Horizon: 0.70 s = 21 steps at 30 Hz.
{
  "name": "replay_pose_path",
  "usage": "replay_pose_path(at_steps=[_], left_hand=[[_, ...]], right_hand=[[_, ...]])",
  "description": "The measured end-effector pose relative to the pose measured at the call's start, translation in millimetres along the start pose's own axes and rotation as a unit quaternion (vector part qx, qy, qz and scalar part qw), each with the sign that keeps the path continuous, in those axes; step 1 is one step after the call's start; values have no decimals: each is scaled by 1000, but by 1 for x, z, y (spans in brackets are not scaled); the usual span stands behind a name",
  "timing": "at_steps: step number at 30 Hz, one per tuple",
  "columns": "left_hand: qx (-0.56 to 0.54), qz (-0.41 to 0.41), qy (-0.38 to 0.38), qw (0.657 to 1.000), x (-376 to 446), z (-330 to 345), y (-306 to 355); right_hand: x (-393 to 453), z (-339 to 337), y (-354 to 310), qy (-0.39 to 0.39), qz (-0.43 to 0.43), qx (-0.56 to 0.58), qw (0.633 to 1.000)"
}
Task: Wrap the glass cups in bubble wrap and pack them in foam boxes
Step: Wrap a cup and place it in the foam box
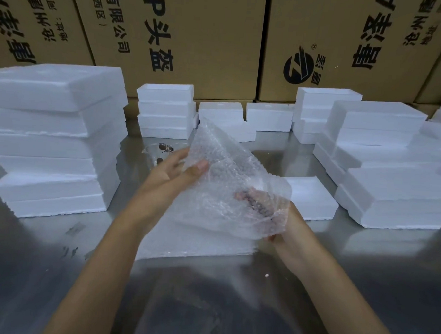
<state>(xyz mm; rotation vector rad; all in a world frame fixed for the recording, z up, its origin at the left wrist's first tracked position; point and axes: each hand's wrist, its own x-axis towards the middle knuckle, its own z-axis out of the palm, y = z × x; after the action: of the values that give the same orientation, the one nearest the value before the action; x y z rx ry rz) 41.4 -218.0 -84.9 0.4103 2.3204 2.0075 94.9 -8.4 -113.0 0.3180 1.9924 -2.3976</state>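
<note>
My left hand (173,171) pinches the upper edge of the bubble wrap sheet (229,182), and my right hand (285,227) has its fingers curled on the lower corner, sheet held above the bench (45,273). A glass cup (162,153) sits just behind my left hand. Foam boxes (56,139) crowd left, back and right; the near bench is open.

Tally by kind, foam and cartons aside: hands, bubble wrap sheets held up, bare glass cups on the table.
Hands: 2 (left hand, right hand)
Bubble wrap sheet held up: 1
Bare glass cup on the table: 1
Total: 4
</note>
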Motion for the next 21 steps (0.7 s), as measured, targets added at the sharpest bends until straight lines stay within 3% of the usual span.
replay_pose_path(at_steps=[2, 7, 16, 21], left_hand=[[-6, 12, -50, 999, -1, 9, -5], [-97, -13, -85, 992, -1, 33, -9], [-233, -46, -47, 970, -8, 61, -9], [-211, -61, -59, 974, -6, 60, -14]], right_hand=[[0, 1, 3, -16, -5, -14, 1000], [0, 4, 4, -55, -43, 0, 998], [-2, 8, 8, -47, -141, -124, 981], [1, 6, 14, -43, -154, -195, 968]])
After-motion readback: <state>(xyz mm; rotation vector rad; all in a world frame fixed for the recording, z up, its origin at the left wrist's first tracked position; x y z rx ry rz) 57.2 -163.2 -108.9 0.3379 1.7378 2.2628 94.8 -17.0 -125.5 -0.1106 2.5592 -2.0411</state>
